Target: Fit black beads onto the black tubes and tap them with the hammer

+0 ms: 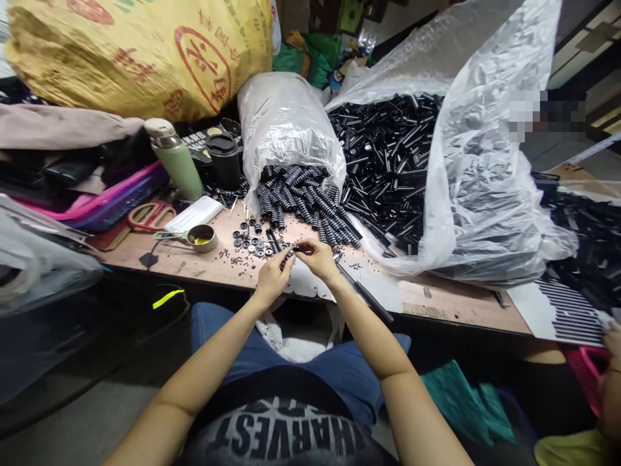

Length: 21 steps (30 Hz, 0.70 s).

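Over the table's front edge, my left hand (273, 278) is closed around a short black ribbed stack (286, 259), most of it hidden by the fingers. My right hand (317, 257) meets it from the right, thumb and fingers pinched at the stack's upper end; whatever small piece they hold is too small to name. Just beyond the hands lie several loose black and grey discs (261, 246) and scattered tiny dark bits (237, 261). Behind them, a heap of black ribbed rods (303, 197) spills from a clear plastic bag (291, 123).
A large plastic bag (444, 220) of black tubes (388, 162) stands at right. A black-handled tool (366, 294) lies beside my right wrist. At left are a small metal cup (202, 239), red scissors (152, 215), a green flask (177, 162) and a black cup (224, 158). Another person's hand (612, 336) shows far right.
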{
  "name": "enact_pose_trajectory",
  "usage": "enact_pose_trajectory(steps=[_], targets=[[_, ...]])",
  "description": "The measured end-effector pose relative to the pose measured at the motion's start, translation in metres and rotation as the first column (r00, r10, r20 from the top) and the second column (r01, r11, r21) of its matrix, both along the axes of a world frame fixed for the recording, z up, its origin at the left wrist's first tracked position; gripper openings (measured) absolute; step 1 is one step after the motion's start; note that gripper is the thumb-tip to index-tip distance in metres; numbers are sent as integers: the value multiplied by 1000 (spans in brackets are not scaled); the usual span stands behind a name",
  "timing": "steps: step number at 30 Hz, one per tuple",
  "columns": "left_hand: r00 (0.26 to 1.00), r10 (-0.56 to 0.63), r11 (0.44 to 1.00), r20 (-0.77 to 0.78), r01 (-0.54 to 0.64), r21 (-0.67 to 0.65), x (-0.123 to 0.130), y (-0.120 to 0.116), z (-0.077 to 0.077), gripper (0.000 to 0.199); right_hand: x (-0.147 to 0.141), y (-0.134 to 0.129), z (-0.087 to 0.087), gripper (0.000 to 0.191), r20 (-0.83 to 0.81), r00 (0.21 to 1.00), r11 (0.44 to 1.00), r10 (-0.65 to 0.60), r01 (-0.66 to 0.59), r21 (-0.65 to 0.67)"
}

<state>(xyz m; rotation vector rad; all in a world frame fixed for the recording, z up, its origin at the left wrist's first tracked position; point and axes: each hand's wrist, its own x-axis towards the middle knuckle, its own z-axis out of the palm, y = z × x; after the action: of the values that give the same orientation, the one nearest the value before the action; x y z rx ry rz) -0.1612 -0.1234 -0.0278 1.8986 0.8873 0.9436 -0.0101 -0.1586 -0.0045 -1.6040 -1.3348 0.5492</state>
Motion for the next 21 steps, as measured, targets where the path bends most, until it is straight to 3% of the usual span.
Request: enact_pose_trajectory(steps=[3, 9, 14, 18, 19, 21], targets=[[992, -64, 992, -112, 76, 105, 12, -12, 3, 35, 5, -23, 8, 19, -53, 997, 998, -58, 59, 28], [973, -116, 981, -200, 145, 131, 25, -26, 8, 37, 16, -49, 18, 26, 171, 981, 995, -92, 84, 56], [988, -149, 983, -25, 151, 105, 40, -31, 2, 41, 9, -71, 24, 36, 302, 953, 990, -30, -14, 143], [962, -182, 983, 203, 172, 67, 56, -34, -15, 43, 18, -84, 27, 43, 351, 936, 985, 40, -95, 141], [953, -205, 979, 222, 200, 45, 58, -34, -20, 40, 29, -86, 27, 42, 380, 925, 989, 17, -71, 130], [944, -260, 964, 202, 267, -8, 61, -35, -29, 37, 62, -90, 25, 36, 465, 874, 991, -137, 120, 67]])
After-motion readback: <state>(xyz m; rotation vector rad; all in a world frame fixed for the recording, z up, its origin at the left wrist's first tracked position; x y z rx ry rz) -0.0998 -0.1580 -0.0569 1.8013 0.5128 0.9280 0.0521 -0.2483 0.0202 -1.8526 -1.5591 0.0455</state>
